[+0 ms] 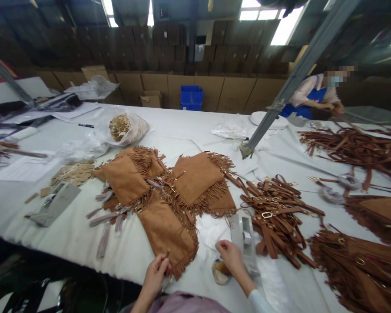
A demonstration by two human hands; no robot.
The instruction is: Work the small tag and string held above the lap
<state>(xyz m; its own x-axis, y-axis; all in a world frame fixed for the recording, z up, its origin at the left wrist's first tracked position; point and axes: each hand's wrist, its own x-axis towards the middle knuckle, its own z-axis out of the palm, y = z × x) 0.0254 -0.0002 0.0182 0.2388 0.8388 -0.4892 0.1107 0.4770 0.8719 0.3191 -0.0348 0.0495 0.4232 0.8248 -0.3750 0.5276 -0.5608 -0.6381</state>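
My left hand (157, 273) is at the near edge of the table, its fingers closed on the corner of a tan suede fringed bag (164, 228). The bag lies flat, its fringe pointing right. To the right, my right hand (230, 257) has its thumb and fingertips pinched together beside a grey tape dispenser (243, 237); whatever is between them is too small to make out. Close by that hand sits a roll of tape (220, 273). More fringed bags (198, 176) lie overlapping just beyond, with wrapped tassels (109, 217) at their left side.
Brown leather straps (273, 213) with metal buckles are heaped on the right, near further fringed bags (358, 265). A second dispenser (54, 204) stands left, below a plastic bag (130, 128). A slanted metal post (280, 95) rises from the table. A co-worker (313, 95) handles straps at far right.
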